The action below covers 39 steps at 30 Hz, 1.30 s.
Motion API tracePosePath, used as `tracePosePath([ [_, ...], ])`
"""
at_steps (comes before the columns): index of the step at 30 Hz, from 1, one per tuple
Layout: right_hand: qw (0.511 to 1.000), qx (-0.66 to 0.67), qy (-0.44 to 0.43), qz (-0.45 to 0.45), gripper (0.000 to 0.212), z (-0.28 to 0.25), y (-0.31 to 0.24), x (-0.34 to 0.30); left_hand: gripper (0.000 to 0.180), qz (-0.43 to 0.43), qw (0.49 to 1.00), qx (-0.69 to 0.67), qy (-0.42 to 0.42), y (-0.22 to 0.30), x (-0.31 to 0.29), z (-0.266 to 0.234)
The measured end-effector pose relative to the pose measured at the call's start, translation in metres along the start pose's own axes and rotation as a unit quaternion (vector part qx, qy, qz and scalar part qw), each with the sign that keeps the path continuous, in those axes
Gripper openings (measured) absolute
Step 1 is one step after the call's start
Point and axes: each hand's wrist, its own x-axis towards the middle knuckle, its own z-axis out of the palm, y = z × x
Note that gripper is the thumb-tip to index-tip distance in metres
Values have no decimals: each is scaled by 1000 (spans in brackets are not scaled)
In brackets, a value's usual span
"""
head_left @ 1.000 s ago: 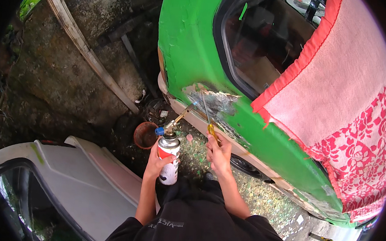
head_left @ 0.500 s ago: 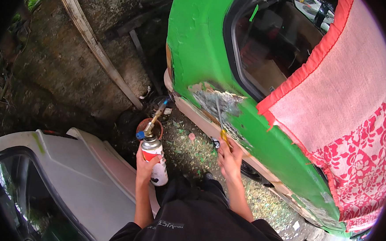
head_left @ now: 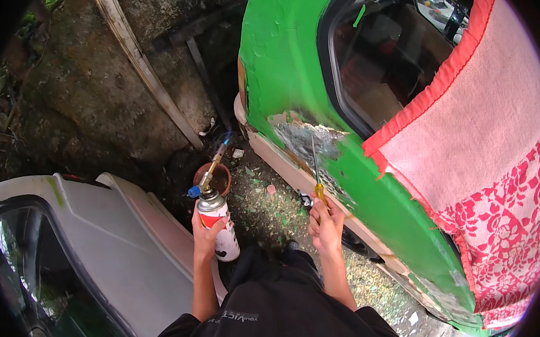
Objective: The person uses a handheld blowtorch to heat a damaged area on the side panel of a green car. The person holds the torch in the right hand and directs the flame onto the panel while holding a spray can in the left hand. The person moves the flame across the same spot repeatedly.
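My left hand [head_left: 205, 231] is wrapped round a blowtorch [head_left: 218, 220], a white and red gas can with a brass nozzle and a blue knob. A small blue flame burns at its tip. In my right hand [head_left: 326, 226] is a screwdriver [head_left: 319, 187] with a yellow handle, its shaft pointing up and slightly left. The tip lies over a bare grey patch [head_left: 306, 137] on the green car body [head_left: 283, 52]; whether it touches cannot be made out. Cracked paint and dark scorch marks edge that patch.
A pink and red towel [head_left: 469, 143] drapes over the green car's right side. At the left stands a grey car [head_left: 117, 239]. Beyond the torch are a clay pot [head_left: 220, 179] and a leaning wooden plank [head_left: 140, 62]. Paint chips litter the ground [head_left: 261, 211].
The screwdriver's handle and my right hand have shifted slightly right and toward me. The torch stays nearly in place, its flame now showing longer. The whole view has shifted a little.
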Motion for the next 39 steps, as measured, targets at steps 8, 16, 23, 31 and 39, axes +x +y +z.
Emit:
tracePosePath([
  [8,998,-50,13,-29,26,15,16,11,56,-16,997,-8,-74,7,0,14],
  [16,998,-50,19,-45,28,15,18,11,68,-52,983,2,-173,3,26,30],
  [23,998,-27,9,-53,26,13,15,18,60,-78,975,-14,-205,-3,48,55],
  [31,998,-38,30,-36,28,12,12,7,67,-91,975,-22,-200,-7,62,53],
  [39,998,-34,24,-45,28,18,17,11,58,-92,969,-19,-228,0,67,54],
])
